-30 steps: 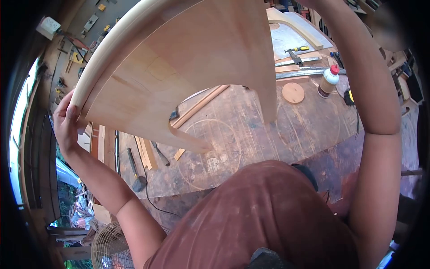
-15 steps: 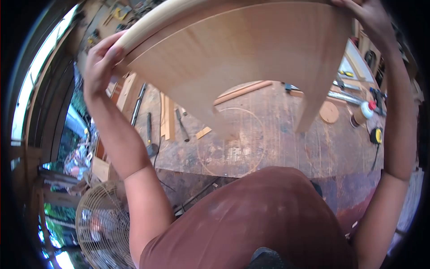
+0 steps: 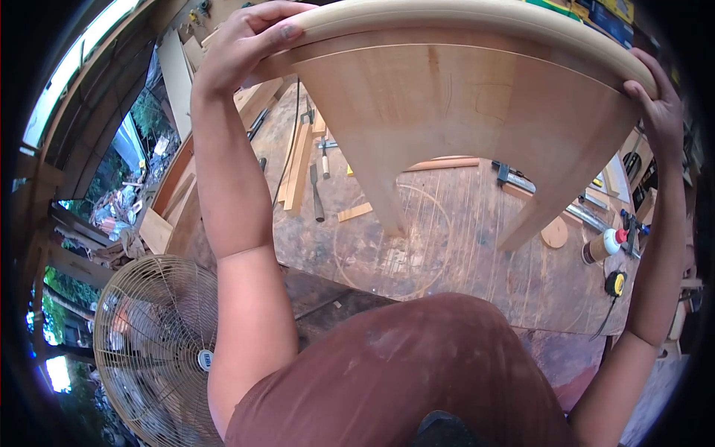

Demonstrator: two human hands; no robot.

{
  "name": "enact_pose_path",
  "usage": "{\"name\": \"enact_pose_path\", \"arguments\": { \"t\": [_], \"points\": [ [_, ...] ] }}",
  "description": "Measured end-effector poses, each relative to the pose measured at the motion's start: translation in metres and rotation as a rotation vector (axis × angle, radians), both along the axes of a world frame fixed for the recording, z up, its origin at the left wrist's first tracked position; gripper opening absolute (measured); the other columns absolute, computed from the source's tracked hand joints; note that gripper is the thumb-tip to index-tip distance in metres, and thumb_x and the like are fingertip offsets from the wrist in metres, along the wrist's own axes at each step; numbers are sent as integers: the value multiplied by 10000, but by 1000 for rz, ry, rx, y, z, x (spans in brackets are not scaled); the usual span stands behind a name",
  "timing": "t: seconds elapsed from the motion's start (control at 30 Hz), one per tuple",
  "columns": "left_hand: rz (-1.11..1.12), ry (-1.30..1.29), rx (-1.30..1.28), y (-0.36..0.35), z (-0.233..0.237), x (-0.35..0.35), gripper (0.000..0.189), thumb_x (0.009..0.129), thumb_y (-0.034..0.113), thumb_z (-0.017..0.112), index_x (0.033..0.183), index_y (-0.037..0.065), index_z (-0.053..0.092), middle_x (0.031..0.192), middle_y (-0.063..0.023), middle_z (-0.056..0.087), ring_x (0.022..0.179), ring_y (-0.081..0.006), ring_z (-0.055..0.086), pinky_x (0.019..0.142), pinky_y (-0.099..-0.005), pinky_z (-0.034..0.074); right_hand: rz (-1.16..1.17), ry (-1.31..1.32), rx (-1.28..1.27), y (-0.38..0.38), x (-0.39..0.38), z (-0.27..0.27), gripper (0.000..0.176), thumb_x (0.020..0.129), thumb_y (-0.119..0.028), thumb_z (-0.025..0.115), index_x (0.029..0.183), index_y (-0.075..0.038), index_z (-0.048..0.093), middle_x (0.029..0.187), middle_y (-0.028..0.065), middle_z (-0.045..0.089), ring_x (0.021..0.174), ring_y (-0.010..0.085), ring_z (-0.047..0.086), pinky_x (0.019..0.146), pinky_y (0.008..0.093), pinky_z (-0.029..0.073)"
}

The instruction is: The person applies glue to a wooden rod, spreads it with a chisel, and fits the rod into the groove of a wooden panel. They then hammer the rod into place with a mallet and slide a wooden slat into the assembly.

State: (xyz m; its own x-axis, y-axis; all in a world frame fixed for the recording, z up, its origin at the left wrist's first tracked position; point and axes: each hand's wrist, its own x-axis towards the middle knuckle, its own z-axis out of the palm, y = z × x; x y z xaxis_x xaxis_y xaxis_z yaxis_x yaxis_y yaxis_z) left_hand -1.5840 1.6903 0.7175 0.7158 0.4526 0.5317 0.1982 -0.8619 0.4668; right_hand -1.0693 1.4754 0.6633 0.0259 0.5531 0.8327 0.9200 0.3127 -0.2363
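A pale wooden furniture piece [image 3: 447,97] spans the upper middle of the view. It has a thick rounded top edge and a flat side panel cut with an arch, leaving two tapered legs that reach down over the workbench [image 3: 477,276]. My left hand [image 3: 249,45] is closed over the left end of the rounded edge, thumb in front. At the opposite end, my right hand [image 3: 657,93] grips the same edge with fingers curled round it. Most of the far side is hidden behind the panel.
A chisel [image 3: 317,195], wood strips [image 3: 296,167] and a small wood offcut [image 3: 354,212] lie at left. To the right are a wooden disc [image 3: 554,232], a glue bottle [image 3: 605,246], a tape measure [image 3: 615,283] and a bar clamp [image 3: 514,177]. A fan [image 3: 156,335] stands lower left.
The furniture piece has shifted right and down in view, its rounded edge now showing across to my right hand. Both hands moved with it, keeping their grip.
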Motion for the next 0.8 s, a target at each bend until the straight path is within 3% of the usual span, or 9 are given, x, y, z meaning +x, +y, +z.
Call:
{"name": "enact_pose_path", "arguments": {
  "t": [0.07, 0.3, 0.4, 0.43, 0.47, 0.53, 0.6, 0.7, 0.8],
  "points": [
    [-62, -51, -157, -14, 1, 5, 389, 857, 197, 747, 1149, -47, 670, 1010, -75, 712, 922, -122, 636, 823, -267, 505, -13, -15, -16, 1, 2, 2, 546, 849, -444, 757, 1241, -82, 640, 1128, 35, 659, 1029, 128, 609, 910, 271, 475],
    [15, 28, -98, -17, 5, 2, 391, 865, 204, 743, 1153, -48, 665, 1006, -80, 712, 924, -127, 640, 813, -260, 505, -60, -53, 23, -3, -5, 3, 511, 840, -357, 783, 1215, -46, 629, 1111, 24, 648, 1013, 115, 590, 907, 259, 463],
    [-91, -36, -139, -19, 5, 7, 364, 872, 159, 731, 1163, -49, 662, 1041, -90, 710, 951, -136, 642, 835, -265, 510, -99, -353, 103, -9, -23, 23, 517, 760, -300, 814, 1135, -2, 621, 1051, 100, 647, 1000, 224, 620, 917, 311, 465],
    [-99, -31, -144, -19, 5, 6, 356, 872, 137, 727, 1167, -51, 661, 1055, -94, 708, 963, -140, 643, 847, -268, 512, -236, -513, 98, -13, -39, 33, 521, 720, -289, 816, 1098, 10, 616, 1033, 142, 641, 985, 313, 619, 916, 350, 468],
    [-108, -27, -150, -19, 4, 6, 348, 872, 115, 722, 1171, -52, 660, 1070, -97, 706, 975, -144, 643, 860, -272, 513, -274, -489, -49, -12, -55, 41, 543, 701, -306, 822, 1100, 3, 619, 1037, 158, 645, 982, 340, 616, 898, 369, 471],
    [-96, -54, -140, -20, 4, 7, 348, 868, 104, 722, 1173, -52, 660, 1065, -89, 708, 971, -139, 642, 860, -270, 513, -218, -516, -168, -9, -105, 52, 576, 699, -344, 818, 1130, -23, 613, 1036, 152, 658, 987, 346, 626, 866, 392, 488],
    [-71, -20, -121, -25, 7, 9, 342, 873, 104, 712, 1174, -52, 660, 1065, -83, 709, 966, -132, 639, 855, -271, 515, -90, -577, 0, 14, -145, 45, 629, 694, -419, 802, 1168, -59, 599, 1006, 149, 669, 970, 351, 639, 824, 422, 505],
    [-86, -4, -44, -22, 9, 7, 322, 897, 131, 679, 1167, -43, 664, 1058, -75, 712, 958, -114, 635, 850, -263, 515, -73, -631, -166, 48, -204, 59, 636, 687, -526, 770, 1108, -84, 592, 955, 160, 673, 945, 357, 649, 788, 455, 512],
    [-159, -21, -21, -16, 8, 7, 315, 913, 168, 653, 1159, -28, 667, 1026, -74, 717, 928, -104, 635, 821, -258, 517, 4, -666, -328, 75, -261, 76, 578, 707, -465, 796, 1069, -66, 586, 923, 187, 672, 949, 370, 650, 805, 475, 499]
  ]
}}
